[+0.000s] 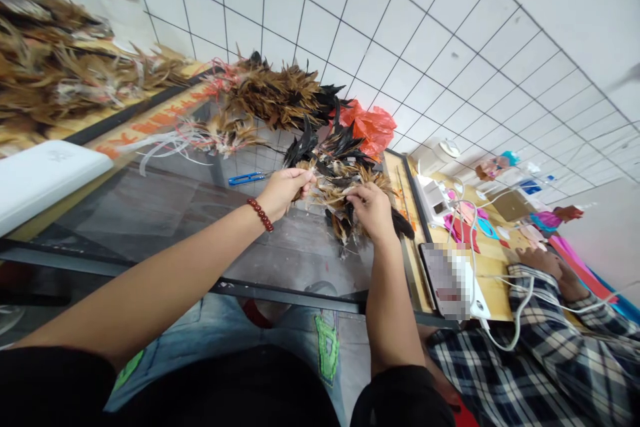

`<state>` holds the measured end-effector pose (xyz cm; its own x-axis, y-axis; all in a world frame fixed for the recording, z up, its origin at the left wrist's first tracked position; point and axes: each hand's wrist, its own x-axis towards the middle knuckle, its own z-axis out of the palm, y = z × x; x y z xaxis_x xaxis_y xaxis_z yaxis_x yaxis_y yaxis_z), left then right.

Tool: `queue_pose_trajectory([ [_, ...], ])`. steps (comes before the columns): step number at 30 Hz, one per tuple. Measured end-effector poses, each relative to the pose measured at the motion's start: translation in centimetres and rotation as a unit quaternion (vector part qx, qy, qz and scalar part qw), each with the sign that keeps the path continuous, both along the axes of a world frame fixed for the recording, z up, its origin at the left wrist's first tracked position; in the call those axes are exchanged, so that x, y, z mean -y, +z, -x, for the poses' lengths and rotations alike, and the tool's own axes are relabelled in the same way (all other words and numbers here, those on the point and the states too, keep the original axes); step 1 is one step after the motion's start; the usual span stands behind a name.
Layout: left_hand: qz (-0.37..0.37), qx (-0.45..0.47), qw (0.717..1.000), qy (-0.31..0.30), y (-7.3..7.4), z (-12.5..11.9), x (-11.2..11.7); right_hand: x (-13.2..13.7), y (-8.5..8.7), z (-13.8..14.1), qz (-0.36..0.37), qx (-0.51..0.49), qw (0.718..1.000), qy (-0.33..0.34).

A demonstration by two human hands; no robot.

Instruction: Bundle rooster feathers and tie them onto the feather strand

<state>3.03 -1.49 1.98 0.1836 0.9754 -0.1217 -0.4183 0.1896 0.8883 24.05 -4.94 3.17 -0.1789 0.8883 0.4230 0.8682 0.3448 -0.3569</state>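
Note:
My left hand (289,188), with a red bead bracelet on the wrist, is closed in a pinch over the glass-topped table. Brown feather tips poke out below its fingers. To its right, my right hand (373,208) pinches at a feather on the near side of a loose pile of brown and black feathers (334,197); the fingertips partly hide it. Blue thread snips (246,179) lie on the glass just left of my left hand. Behind the pile sits a thick bundle of brown feathers (280,97) beside a red plastic bag (373,128).
More feather bundles (45,90) cover a wooden surface at the left, near a white box-like object (50,180). Tied feathers with white strings (175,141) lie on the glass. At right, a phone (445,280), cables and coloured fabric lie by a co-worker in a plaid sleeve (540,313).

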Motion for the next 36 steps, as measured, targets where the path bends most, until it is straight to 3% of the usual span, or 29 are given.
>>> queue_pose_trajectory([
  [3,-0.003,0.005,1.0,-0.009,0.0,0.0,0.0,0.2,0.4,0.5,-0.074,-0.121,0.99,-0.019],
  [6,-0.004,0.008,1.0,-0.002,0.0,0.0,-0.1,0.3,0.2,1.2,-0.116,-0.176,0.977,-0.026],
  [9,-0.007,0.012,1.0,0.007,0.0,0.0,0.0,0.1,-0.3,2.5,-0.113,-0.267,0.957,-0.021],
  [12,0.007,0.031,0.999,-0.025,0.2,0.0,0.2,0.1,-0.7,3.7,-0.123,-0.322,0.939,0.006],
  [17,0.08,0.083,0.99,-0.085,0.4,0.0,0.5,0.3,-1.5,4.6,-0.227,-0.114,0.963,0.089],
  [21,0.113,0.139,0.981,-0.076,0.2,0.1,0.2,0.4,-2.0,5.5,-0.226,0.018,0.958,0.175],
  [25,0.104,0.188,0.973,-0.086,0.1,0.3,0.0,0.6,-2.2,6.4,-0.223,0.059,0.946,0.227],
  [27,0.083,0.186,0.976,-0.083,0.0,0.3,-0.1,0.5,-2.2,6.6,-0.213,0.005,0.955,0.207],
  [30,0.036,0.146,0.986,-0.072,-0.1,0.2,0.0,0.1,-2.2,6.5,-0.157,-0.215,0.96,0.089],
  [32,0.006,0.114,0.991,-0.075,-0.1,0.0,0.1,-0.2,-2.2,6.5,-0.073,-0.381,0.921,0.033],
  [34,-0.011,0.088,0.992,-0.088,-0.2,-0.2,0.3,-0.6,-2.3,6.4,0.032,-0.487,0.871,0.047],
  [36,-0.018,0.072,0.992,-0.103,-0.4,-0.3,0.4,-0.9,-2.3,6.2,0.105,-0.533,0.836,0.079],
])
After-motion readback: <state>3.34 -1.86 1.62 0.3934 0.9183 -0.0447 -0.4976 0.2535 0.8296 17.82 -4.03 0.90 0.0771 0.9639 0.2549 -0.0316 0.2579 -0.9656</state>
